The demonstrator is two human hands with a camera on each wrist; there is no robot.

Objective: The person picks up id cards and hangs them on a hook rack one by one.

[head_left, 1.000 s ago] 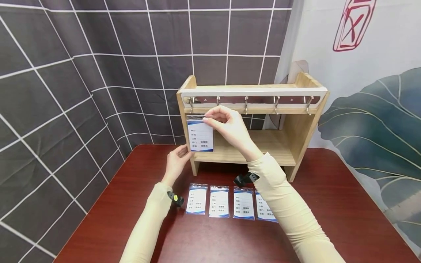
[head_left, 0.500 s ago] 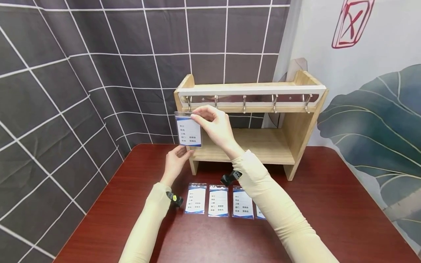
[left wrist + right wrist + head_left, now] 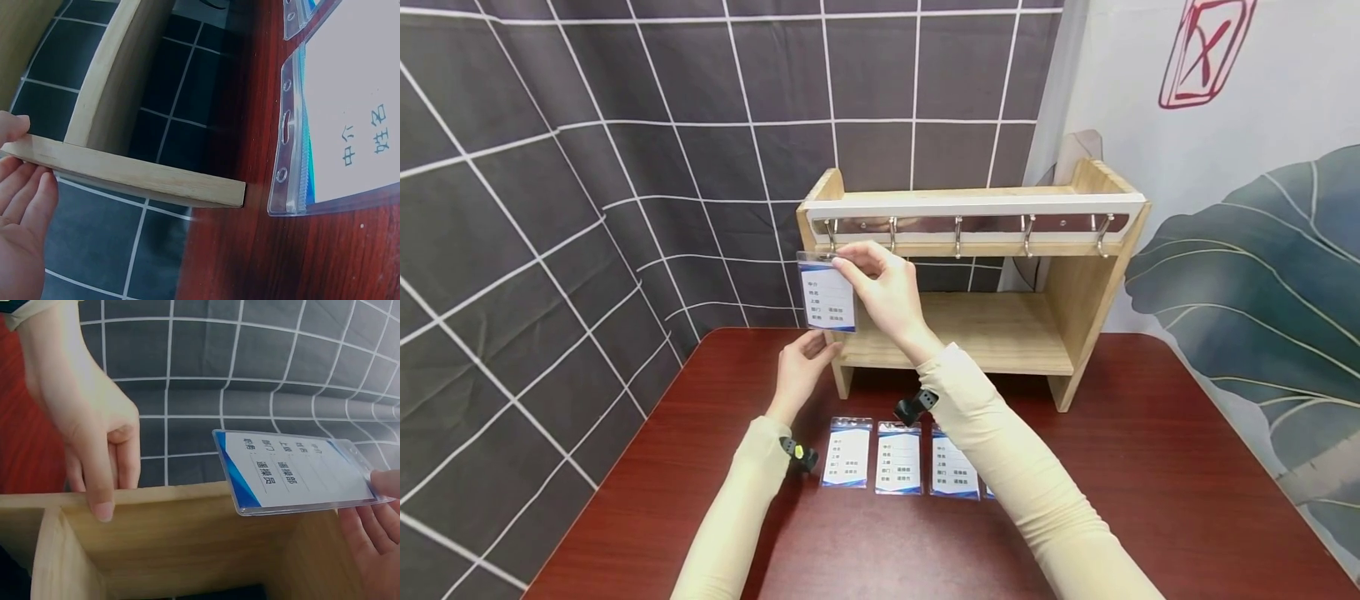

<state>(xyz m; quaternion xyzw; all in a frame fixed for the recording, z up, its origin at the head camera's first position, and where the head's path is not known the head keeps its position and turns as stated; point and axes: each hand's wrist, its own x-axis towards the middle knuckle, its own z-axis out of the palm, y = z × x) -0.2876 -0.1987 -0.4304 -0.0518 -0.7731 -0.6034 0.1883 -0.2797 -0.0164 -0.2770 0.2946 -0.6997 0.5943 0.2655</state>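
My right hand (image 3: 883, 287) pinches the top edge of a badge in a clear plastic holder (image 3: 829, 296). The badge hangs upright in front of the wooden rack's left post, its top edge right at the leftmost metal hook (image 3: 831, 233). Lower down, my left hand (image 3: 801, 372) grips the side panel (image 3: 150, 172) of the wooden rack (image 3: 1015, 321), thumb on one face and fingers on the other, as the left wrist view shows. In the right wrist view the badge (image 3: 294, 472) lies slanted between the right thumb and fingers, its printed side showing.
Several more badges lie in a row on the dark red table (image 3: 880, 550), among them one badge (image 3: 847, 454) at the row's left end. My right sleeve covers part of the row's right end. Further hooks (image 3: 957, 237) line the rack's white rail. A grid-patterned cloth (image 3: 715, 150) hangs behind.
My right hand has carried the badge left and slightly up, from before the rack's opening to the leftmost hook. In the last half second it has barely moved. The left hand stays on the rack.
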